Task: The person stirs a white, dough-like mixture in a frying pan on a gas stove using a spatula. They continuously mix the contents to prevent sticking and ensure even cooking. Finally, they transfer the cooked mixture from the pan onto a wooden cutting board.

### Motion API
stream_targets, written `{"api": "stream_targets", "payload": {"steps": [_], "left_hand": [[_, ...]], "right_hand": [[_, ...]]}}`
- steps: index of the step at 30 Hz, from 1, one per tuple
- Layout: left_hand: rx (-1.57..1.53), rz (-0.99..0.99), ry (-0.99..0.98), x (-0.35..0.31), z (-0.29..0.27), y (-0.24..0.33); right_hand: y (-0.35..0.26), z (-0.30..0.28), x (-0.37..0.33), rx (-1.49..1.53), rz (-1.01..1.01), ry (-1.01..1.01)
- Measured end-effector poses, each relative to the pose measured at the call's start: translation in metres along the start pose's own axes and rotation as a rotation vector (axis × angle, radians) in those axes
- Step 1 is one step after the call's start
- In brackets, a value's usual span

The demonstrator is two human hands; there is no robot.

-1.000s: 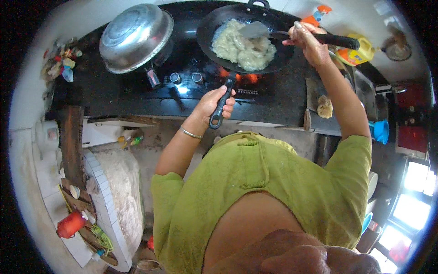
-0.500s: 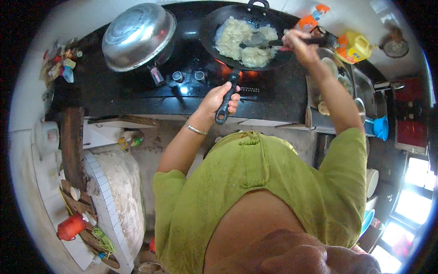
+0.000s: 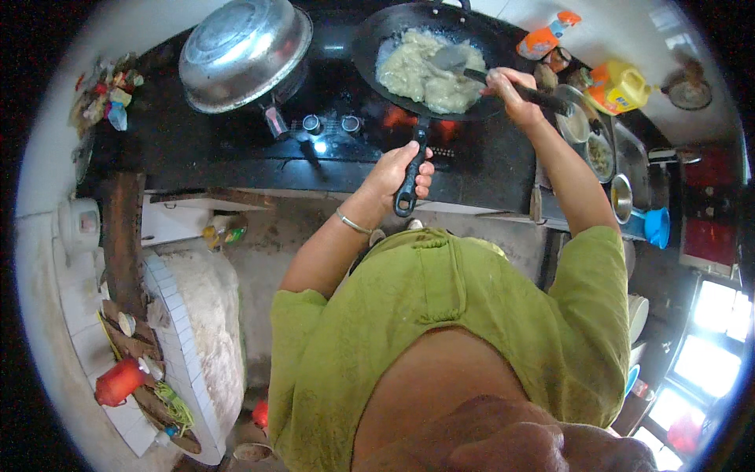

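Black countertop is running beneath the work, with a domed metal basin sitting left of the wok and two knobs showing between them, nearer the front. An orange spray bottle and a yellow jug are standing to the right; dishes are crowding beside the right forearm. The left hand is wrapping its fingers around the wok handle. The right hand, partly self-hidden, is apparently pinching the spatula, whose blade is resting in pale food inside the wok.
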State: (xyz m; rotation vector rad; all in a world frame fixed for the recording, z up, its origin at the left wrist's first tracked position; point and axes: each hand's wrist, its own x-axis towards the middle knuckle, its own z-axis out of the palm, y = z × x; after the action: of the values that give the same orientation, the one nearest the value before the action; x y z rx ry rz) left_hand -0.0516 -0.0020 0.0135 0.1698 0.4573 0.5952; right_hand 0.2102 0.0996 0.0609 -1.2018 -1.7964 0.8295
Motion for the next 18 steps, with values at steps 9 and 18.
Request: {"api": "stream_targets", "payload": {"steps": [9, 18], "left_hand": [[0.023, 0.021, -0.014, 0.005, -0.001, 0.003], [-0.01, 0.029, -0.016, 0.01, 0.019, -0.015]], "right_hand": [[-0.106, -0.047, 0.037, -0.021, 0.116, -0.117], [-0.013, 0.012, 0.033, 0.18, -0.012, -0.026]]}}
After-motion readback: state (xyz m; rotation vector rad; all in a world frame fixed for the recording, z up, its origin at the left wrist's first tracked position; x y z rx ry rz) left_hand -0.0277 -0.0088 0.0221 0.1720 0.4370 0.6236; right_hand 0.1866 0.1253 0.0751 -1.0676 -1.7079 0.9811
